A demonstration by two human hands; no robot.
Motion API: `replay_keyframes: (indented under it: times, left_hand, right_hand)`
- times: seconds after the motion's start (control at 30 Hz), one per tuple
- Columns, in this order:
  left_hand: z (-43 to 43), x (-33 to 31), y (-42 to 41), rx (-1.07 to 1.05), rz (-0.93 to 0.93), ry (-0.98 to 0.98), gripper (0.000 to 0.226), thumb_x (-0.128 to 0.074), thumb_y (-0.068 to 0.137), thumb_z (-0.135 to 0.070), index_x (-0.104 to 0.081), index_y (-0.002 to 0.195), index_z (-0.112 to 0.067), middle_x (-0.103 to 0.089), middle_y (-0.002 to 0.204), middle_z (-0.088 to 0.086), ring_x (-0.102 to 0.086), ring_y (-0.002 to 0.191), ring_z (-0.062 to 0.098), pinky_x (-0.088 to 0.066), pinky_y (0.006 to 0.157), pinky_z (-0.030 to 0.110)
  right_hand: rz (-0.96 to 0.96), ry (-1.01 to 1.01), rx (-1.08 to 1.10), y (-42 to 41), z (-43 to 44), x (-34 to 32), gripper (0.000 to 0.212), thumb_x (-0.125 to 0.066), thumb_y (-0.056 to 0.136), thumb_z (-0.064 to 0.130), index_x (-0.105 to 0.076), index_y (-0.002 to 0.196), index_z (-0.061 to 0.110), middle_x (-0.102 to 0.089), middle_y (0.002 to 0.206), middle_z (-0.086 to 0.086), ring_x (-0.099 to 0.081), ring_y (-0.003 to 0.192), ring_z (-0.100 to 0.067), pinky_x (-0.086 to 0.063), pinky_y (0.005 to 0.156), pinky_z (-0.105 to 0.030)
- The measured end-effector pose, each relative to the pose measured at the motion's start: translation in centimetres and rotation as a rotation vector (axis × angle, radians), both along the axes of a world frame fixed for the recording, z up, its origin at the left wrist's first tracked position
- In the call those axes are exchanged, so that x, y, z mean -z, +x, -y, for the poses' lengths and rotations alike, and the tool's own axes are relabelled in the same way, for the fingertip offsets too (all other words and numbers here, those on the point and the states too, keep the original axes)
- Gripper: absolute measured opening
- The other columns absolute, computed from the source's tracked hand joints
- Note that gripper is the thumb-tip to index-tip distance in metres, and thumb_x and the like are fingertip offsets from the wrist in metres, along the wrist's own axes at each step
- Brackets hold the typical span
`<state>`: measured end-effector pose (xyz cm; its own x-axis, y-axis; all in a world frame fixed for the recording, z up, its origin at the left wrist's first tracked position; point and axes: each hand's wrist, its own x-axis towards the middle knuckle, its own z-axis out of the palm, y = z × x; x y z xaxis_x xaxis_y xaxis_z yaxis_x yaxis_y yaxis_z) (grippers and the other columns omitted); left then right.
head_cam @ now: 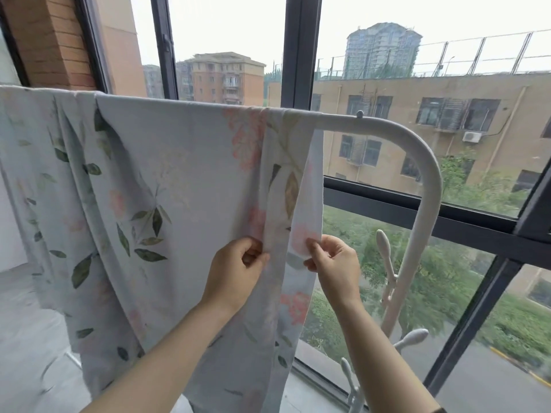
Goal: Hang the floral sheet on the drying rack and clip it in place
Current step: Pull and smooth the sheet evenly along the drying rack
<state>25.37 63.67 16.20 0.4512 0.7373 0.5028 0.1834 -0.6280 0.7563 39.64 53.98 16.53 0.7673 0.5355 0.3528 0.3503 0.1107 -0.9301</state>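
Pinching the floral sheet [179, 174] fold in left grip [238, 269] and right grip [334, 263], probably best easing it flat along the drying rack [343, 122] before clipping.

Home balcony, drying rack [417, 162], window frame [301, 49]

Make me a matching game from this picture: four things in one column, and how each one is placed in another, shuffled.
1. floral sheet
2. drying rack
3. left hand
4. right hand

A. white tube curving down at the right
B. pinches the sheet's right edge
C. draped over the top bar
D. grips a fold further in from that edge

Pairs: 1-C, 2-A, 3-D, 4-B
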Motion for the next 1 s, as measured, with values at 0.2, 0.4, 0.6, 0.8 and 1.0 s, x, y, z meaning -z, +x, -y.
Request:
replay_keyframes:
  times: [0.2,0.4,0.6,0.8,1.0]
  left_hand:
    - [-0.2,1.8,0.3,-0.018,-0.028,-0.031,0.012,-0.067,0.086,-0.014,-0.061,0.075,-0.016,-0.064,0.070,-0.004,-0.060,0.066,0.010,-0.045,0.062,0.024]
    - [0.1,-0.2,-0.1,-0.057,0.134,0.048,0.008,-0.067,0.087,-0.016,-0.066,0.081,-0.011,-0.069,0.074,-0.002,-0.062,0.068,0.011,-0.049,0.064,0.023]
    - [0.9,1.7,0.7,-0.059,0.041,-0.026,0.006,-0.068,0.086,-0.019,-0.065,0.084,-0.015,-0.068,0.080,-0.005,-0.063,0.073,0.008,-0.052,0.072,0.027]
    - [1.6,5.0,0.0,-0.075,-0.144,-0.134,0.018,-0.074,0.080,-0.025,-0.064,0.093,-0.017,-0.066,0.092,-0.004,-0.063,0.083,0.010,-0.052,0.077,0.025]
    - [3.3,6.8,-1.7,-0.101,-0.169,-0.132,0.009,-0.069,0.085,-0.019,-0.064,0.091,-0.017,-0.066,0.089,-0.004,-0.062,0.079,0.009,-0.047,0.070,0.017]
  right_hand:
    - [0.066,0.019,0.036,0.7,-0.2,-0.3,0.024,-0.065,0.088,0.012,-0.071,0.065,0.010,-0.068,0.055,-0.002,-0.065,0.052,-0.017,-0.055,0.061,-0.037]
    - [0.020,-0.053,0.130,0.9,-0.3,2.2,0.028,-0.065,0.089,0.017,-0.071,0.062,0.012,-0.069,0.057,0.002,-0.066,0.060,-0.021,-0.049,0.057,-0.027]
    - [0.012,-0.070,0.091,0.9,-0.6,2.7,0.027,-0.063,0.088,0.016,-0.068,0.061,0.011,-0.068,0.060,-0.010,-0.066,0.065,-0.033,-0.052,0.058,-0.038]
    - [-0.068,-0.075,-0.008,0.5,0.8,4.7,0.026,-0.063,0.086,0.009,-0.069,0.065,0.023,-0.068,0.057,0.004,-0.069,0.061,-0.014,-0.059,0.072,-0.043]
    - [-0.094,-0.092,-0.034,-0.7,2.7,6.2,0.014,-0.066,0.087,0.010,-0.069,0.082,0.023,-0.072,0.075,0.002,-0.071,0.072,-0.013,-0.060,0.077,-0.042]
